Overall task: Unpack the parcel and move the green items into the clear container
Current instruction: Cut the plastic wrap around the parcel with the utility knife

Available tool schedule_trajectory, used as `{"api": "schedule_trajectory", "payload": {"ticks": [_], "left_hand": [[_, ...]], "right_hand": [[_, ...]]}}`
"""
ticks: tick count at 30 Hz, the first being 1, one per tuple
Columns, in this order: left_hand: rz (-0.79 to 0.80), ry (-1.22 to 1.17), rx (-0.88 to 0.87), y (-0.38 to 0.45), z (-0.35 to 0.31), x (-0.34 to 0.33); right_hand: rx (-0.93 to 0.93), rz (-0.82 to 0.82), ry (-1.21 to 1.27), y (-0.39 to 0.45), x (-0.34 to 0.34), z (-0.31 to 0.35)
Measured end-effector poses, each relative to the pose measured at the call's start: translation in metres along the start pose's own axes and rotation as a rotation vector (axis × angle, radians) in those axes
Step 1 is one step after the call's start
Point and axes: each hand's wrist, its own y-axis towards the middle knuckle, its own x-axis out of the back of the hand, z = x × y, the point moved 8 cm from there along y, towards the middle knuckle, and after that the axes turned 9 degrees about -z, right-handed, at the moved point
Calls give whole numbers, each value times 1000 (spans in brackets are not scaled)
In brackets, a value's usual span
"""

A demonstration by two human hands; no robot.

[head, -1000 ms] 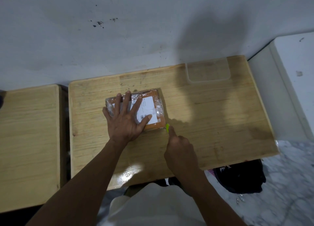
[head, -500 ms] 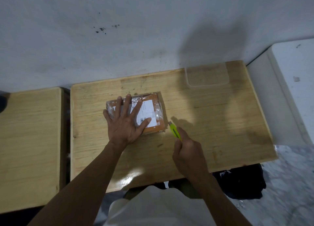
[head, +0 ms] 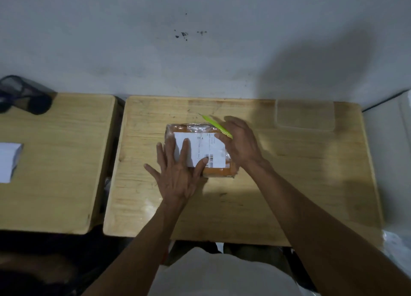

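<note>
An orange parcel (head: 216, 172) wrapped in clear tape, with a white label on top, lies in the middle of the wooden table (head: 289, 184). My left hand (head: 178, 173) presses flat on its near left part, fingers spread over the label. My right hand (head: 241, 143) grips a lime-green cutter (head: 216, 123) at the parcel's far right edge, its tip pointing up and left past the far edge. The clear container (head: 305, 115) sits empty at the table's far right corner. The parcel's contents are hidden.
A second wooden table (head: 55, 157) stands to the left, holding a white paper (head: 9, 160) and a dark mesh object (head: 22, 93) at its far corner. A grey wall runs behind both. A white surface (head: 387, 129) borders the right side.
My right hand has carried the green cutter from the parcel's near right corner up to its far right edge. The left hand stays flat on the parcel. The camera view shifted left.
</note>
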Motion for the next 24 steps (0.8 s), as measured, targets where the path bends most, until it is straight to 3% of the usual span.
{"api": "schedule_trajectory", "payload": {"ticks": [4, 7, 11, 18, 20, 24], "left_hand": [[-47, -116, 147, -14, 5, -4], [-175, -162, 56, -10, 2, -9], [-228, -255, -52, -3, -9, -7], [-203, -232, -516, 41, -21, -8], [-181, -199, -536, 50, -25, -8], [-117, -173, -415, 44, -28, -11]], "right_hand": [[60, 60, 13, 15, -15, 4], [81, 43, 37, 17, -13, 7], [-3, 5, 66, 8, -5, -12], [-154, -195, 124, -53, 18, -40], [-240, -250, 170, -74, 23, -42], [-345, -381, 290, -108, 25, -32]]}}
